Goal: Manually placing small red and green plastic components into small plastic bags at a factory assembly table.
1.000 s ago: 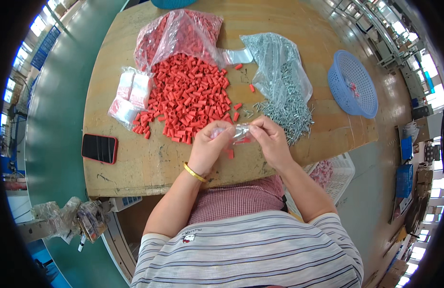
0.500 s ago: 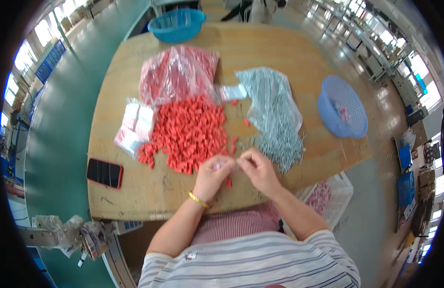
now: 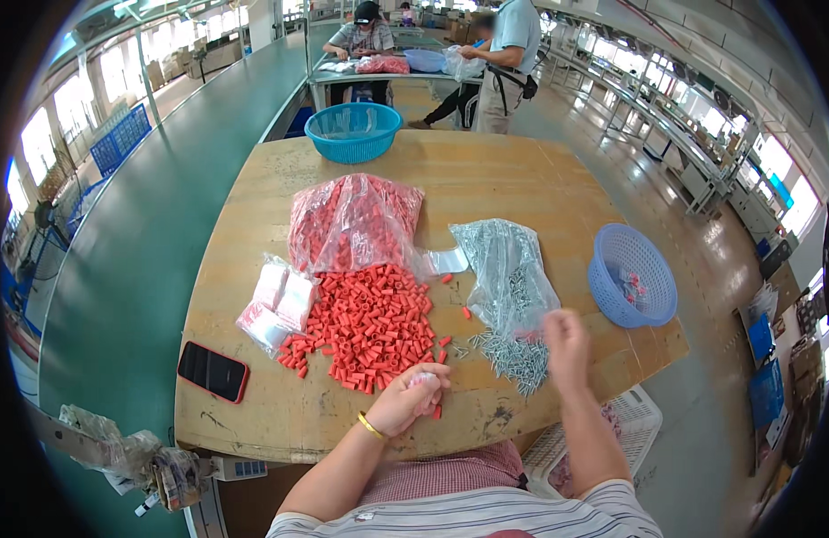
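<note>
Head view: screw bag [image 3: 497, 258], long axis near-far.

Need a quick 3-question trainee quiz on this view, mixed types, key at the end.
1. Multiple choice: what lies closest to the left edge of the table?
A) lavender basket
B) phone
C) turquoise basket

2. True or false: the left hand is nearer the heap of red tubes than the right hand is.

3. Fill in: the yellow bracelet is on the person's ____ wrist.

Key: 1. B; 2. True; 3. left
</note>
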Demonstrator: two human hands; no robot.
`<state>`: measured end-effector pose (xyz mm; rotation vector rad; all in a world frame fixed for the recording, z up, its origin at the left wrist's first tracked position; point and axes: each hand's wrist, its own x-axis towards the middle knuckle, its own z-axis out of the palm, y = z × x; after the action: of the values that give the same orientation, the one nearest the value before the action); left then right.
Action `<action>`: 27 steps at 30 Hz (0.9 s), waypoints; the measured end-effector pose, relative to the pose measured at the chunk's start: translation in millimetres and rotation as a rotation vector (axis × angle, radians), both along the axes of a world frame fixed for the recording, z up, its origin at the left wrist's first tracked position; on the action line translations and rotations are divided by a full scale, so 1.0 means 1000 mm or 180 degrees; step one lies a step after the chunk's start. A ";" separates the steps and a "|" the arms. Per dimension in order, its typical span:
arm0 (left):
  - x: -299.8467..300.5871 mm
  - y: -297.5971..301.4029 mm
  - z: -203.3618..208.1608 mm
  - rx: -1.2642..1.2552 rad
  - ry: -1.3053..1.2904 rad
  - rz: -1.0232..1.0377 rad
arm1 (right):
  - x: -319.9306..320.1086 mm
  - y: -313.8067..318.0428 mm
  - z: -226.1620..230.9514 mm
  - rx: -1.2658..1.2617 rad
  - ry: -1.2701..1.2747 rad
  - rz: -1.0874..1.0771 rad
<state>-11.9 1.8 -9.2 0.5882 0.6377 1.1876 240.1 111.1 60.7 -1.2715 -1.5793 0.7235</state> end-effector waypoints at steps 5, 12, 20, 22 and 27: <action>-0.004 -0.001 -0.018 -0.0058 -0.0225 -0.0238 | 0.098 0.084 0.033 0.1878 -0.1386 -0.1132; 0.007 0.007 -0.008 -0.0128 -0.0002 0.0005 | 0.140 0.105 -0.001 0.1599 -0.2760 -0.1667; -0.014 -0.005 -0.017 -0.0171 0.0205 0.0173 | 0.156 0.146 -0.001 0.0831 -0.1598 -0.1366; -0.011 0.000 -0.022 -0.0210 0.0126 -0.0139 | 0.216 0.155 0.008 0.0216 -0.1219 -0.1655; -0.022 -0.001 -0.024 -0.0306 -0.0489 -0.0161 | 0.305 0.205 -0.018 -0.0927 -0.2579 -0.1256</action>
<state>-33.6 1.3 -33.3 0.4253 0.5430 1.1363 545.6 315.7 42.3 -2.2002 -1.7761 0.1745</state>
